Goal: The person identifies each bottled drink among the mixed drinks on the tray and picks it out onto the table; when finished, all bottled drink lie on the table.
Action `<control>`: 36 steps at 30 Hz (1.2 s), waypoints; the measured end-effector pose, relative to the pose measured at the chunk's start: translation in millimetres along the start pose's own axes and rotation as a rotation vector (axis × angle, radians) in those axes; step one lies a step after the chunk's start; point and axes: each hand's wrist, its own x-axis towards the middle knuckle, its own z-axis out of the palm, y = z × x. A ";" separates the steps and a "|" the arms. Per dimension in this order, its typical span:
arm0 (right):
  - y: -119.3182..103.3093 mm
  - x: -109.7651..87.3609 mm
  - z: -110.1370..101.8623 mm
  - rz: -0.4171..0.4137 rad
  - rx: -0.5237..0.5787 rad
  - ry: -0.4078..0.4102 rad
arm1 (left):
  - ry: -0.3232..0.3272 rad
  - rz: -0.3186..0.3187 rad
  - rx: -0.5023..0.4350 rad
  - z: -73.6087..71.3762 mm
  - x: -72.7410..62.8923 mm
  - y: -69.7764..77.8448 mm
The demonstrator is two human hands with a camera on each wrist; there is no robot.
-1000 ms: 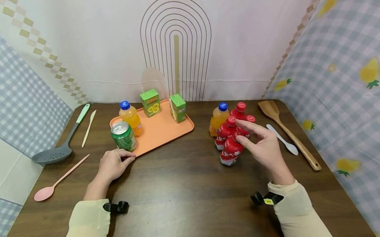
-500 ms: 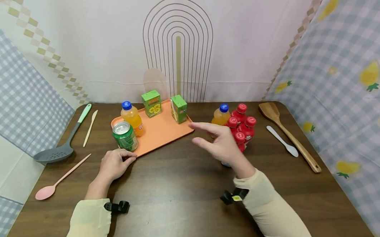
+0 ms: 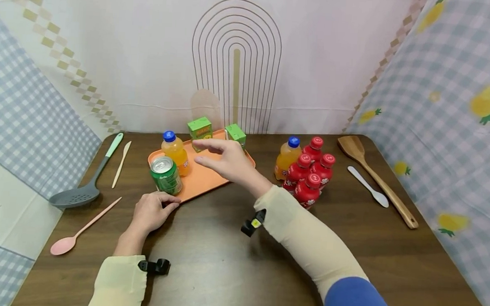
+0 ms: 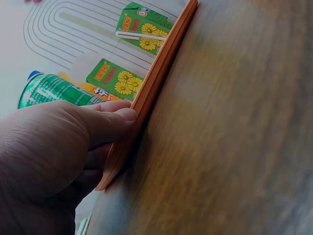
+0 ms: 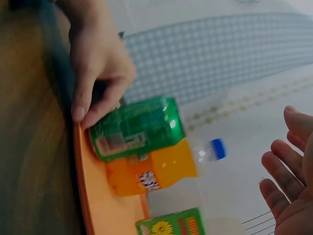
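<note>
My left hand (image 3: 153, 210) pinches the near left corner of an orange tray (image 3: 203, 188) between thumb and fingers; the left wrist view shows the thumb on the tray's rim (image 4: 155, 78). On the tray stand a green drink can (image 3: 166, 176), a bottle of orange soda (image 3: 176, 154) with a blue cap, and two green juice boxes (image 3: 200, 127) at the back. My right hand (image 3: 232, 160) hovers over the tray, fingers extended and thumb apart, holding nothing. It partly hides the juice boxes in the head view. In the right wrist view its fingers (image 5: 286, 171) are spread beside the bottle.
Right of the tray stand another orange soda bottle (image 3: 288, 159) and several red bottles (image 3: 308, 189) in a cluster. A wooden spatula (image 3: 376, 180) and white spoon (image 3: 368, 186) lie farther right. At left lie a slotted turner (image 3: 76, 196), a knife (image 3: 121, 165) and a pink spoon (image 3: 64, 245).
My right hand has let go of a red bottle among the cluster and swung left to above the tray. The left hand keeps its hold on the tray's corner.
</note>
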 end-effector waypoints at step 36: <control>39.5 94.2 55.1 0.172 -0.107 -0.177 | 0.017 -0.006 -0.009 2.0 -0.8 -0.4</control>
